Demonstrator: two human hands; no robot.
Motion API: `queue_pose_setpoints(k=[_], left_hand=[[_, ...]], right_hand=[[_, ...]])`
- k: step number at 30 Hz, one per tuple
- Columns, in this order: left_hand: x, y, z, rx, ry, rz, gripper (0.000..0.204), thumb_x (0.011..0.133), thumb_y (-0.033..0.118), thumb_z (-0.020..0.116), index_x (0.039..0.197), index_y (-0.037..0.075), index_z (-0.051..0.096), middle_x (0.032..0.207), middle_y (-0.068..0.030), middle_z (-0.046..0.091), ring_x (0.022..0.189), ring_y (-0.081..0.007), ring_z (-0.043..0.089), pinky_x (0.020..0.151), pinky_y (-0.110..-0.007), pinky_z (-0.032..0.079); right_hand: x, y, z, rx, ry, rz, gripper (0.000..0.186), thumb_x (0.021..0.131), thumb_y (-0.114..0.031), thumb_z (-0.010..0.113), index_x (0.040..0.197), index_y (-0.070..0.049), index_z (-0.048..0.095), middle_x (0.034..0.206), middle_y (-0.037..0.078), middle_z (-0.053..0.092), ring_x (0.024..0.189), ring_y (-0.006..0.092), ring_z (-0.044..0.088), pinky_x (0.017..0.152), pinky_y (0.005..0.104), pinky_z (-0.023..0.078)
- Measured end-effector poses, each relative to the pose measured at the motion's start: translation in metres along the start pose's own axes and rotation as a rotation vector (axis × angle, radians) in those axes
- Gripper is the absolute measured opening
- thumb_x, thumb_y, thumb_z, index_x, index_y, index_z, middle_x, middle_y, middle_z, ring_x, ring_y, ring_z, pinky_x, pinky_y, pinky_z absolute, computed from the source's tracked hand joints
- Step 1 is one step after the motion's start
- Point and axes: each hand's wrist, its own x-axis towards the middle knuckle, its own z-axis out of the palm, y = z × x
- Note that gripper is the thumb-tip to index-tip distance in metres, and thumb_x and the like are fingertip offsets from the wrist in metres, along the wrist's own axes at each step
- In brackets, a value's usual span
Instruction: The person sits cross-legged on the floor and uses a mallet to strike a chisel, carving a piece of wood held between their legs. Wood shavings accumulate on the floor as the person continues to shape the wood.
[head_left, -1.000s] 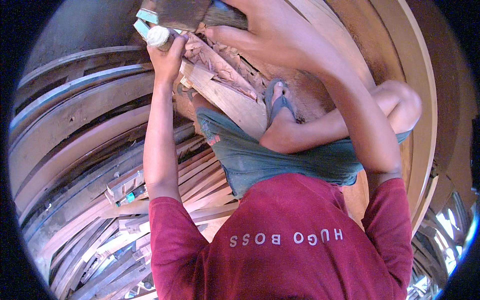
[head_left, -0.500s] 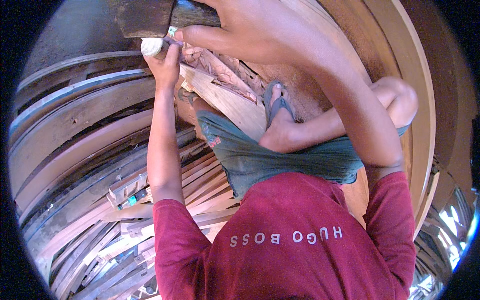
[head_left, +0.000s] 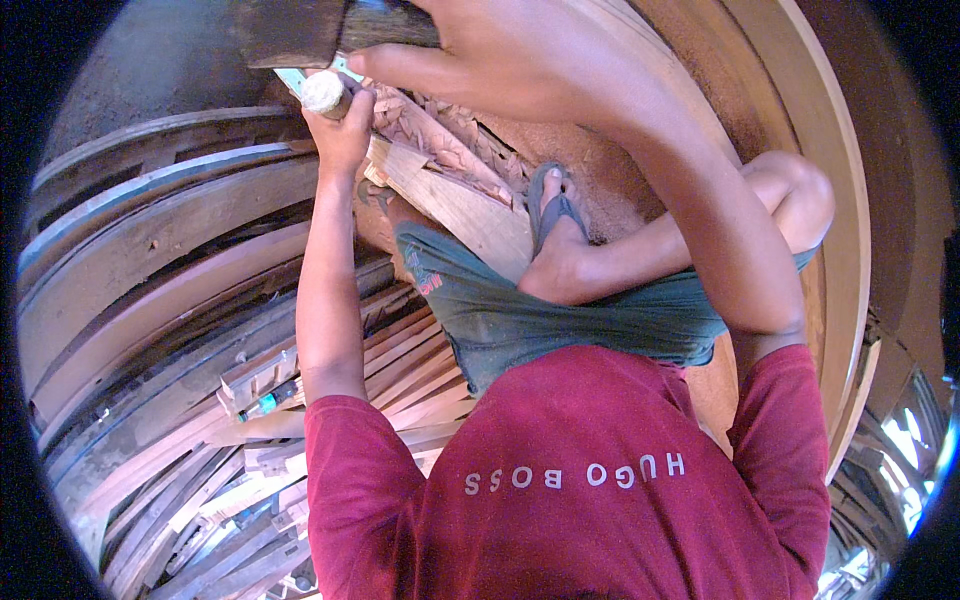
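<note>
Shifted slightly rightward since half a second ago, the left hand (head_left: 342, 137) clasps a pale-ended handle (head_left: 323, 92) at upper left, the right hand (head_left: 490, 55) grips a dark wooden mallet (head_left: 292, 35) just above, and steadying that handle for square blows seems wise.

A woodworking shop, shown by stacked planks (head_left: 165, 232), heaped offcuts (head_left: 215, 500) and wood shavings (head_left: 440, 150)
</note>
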Motion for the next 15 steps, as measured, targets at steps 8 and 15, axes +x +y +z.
queue_pose_setpoints(k=[8, 15], left_hand=[[-0.012, -0.025, -0.014, 0.058, -0.033, -0.105, 0.028, 0.078, 0.000, 0.067, 0.104, 0.000, 0.058, 0.099, -0.0048, 0.062, 0.089, -0.0135, 0.059, 0.081, -0.030, 0.048], [-0.027, -0.068, -0.045, 0.313, -0.132, -0.091, 0.055, 0.078, 0.006, 0.071, 0.126, -0.001, 0.044, 0.116, -0.0097, 0.058, 0.107, -0.0213, 0.055, 0.097, -0.039, 0.042]], right_hand=[[0.000, 0.034, 0.040, -0.324, -0.253, 0.146, 0.032, 0.086, -0.030, 0.064, 0.101, -0.003, 0.059, 0.086, 0.026, 0.065, 0.081, 0.0423, 0.065, 0.070, 0.0504, 0.052], [-0.002, 0.018, 0.052, -0.225, -0.069, 0.025, 0.034, 0.085, -0.029, 0.063, 0.110, -0.006, 0.056, 0.076, 0.022, 0.066, 0.077, 0.0427, 0.065, 0.068, 0.0518, 0.053]])
